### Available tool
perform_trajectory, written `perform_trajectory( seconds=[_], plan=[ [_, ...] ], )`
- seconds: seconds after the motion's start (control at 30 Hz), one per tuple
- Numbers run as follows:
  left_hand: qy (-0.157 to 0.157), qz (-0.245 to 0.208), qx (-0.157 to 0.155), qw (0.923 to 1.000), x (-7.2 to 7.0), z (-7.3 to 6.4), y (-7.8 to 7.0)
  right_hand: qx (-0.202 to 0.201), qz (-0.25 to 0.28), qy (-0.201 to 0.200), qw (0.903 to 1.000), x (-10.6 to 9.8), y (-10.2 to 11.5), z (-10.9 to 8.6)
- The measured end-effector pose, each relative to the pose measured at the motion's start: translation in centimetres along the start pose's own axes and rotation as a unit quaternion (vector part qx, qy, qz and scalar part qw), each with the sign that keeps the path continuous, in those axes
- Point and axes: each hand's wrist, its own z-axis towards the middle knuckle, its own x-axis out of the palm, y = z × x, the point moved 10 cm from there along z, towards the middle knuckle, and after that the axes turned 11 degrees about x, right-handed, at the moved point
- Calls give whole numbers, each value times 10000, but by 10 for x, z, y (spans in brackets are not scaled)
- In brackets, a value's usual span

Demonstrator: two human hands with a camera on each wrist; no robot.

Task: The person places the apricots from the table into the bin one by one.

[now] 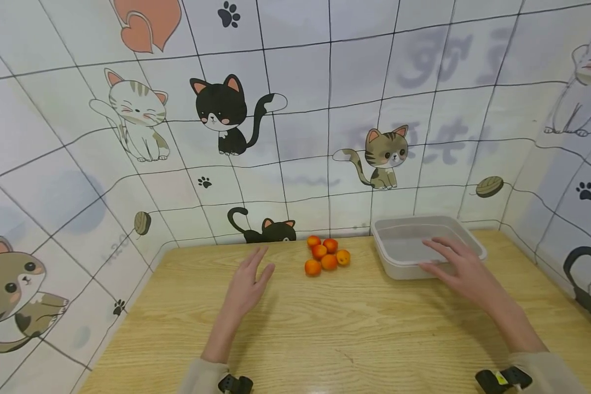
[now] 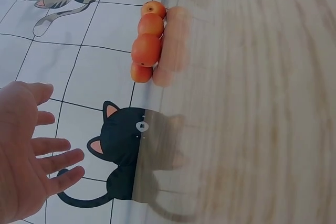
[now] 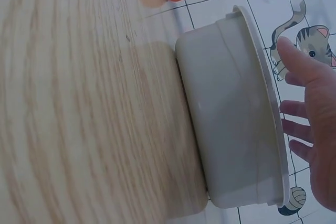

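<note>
Several small orange fruits (image 1: 329, 261), like little tangerines, lie in a loose cluster near the back of the table. To their left hovers my left hand (image 1: 245, 282), fingers extended and apart from the fruits; the left wrist view shows its spread fingers holding nothing. A white plastic tub (image 1: 399, 271) stands at the back right. My right hand (image 1: 460, 268) is above the near right part of its rim, fingers loosely spread. In the right wrist view the tub (image 3: 231, 114) is seen from the side, with the fingers beside its rim; whether they touch it I cannot tell.
A light wood-grain table (image 1: 315, 334) fills the lower view. Behind it and at both sides rise walls (image 1: 305, 137) covered in cat drawings and grid lines. Dark devices (image 1: 503, 378) are strapped at both wrists over light sleeves.
</note>
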Motion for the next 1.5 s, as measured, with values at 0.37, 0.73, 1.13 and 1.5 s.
perform_trajectory(
  seconds=[0.37, 0.73, 1.13, 1.5],
  plan=[
    [-39, -561, -234, 9981, 17, 0, 6, -173, -94, -545, 9983, -6, -8, -4],
    [-128, -851, -175, 9961, 24, 11, -1, -475, 100, -1044, 9934, -13, -9, -10],
    [-151, -1411, -156, 9898, 38, 17, 1, -478, 245, -1190, 9914, -10, -17, -12],
    [-142, -1680, -193, 9855, 52, 21, 0, -478, 318, -1397, 9885, -9, -16, -10]
  ],
)
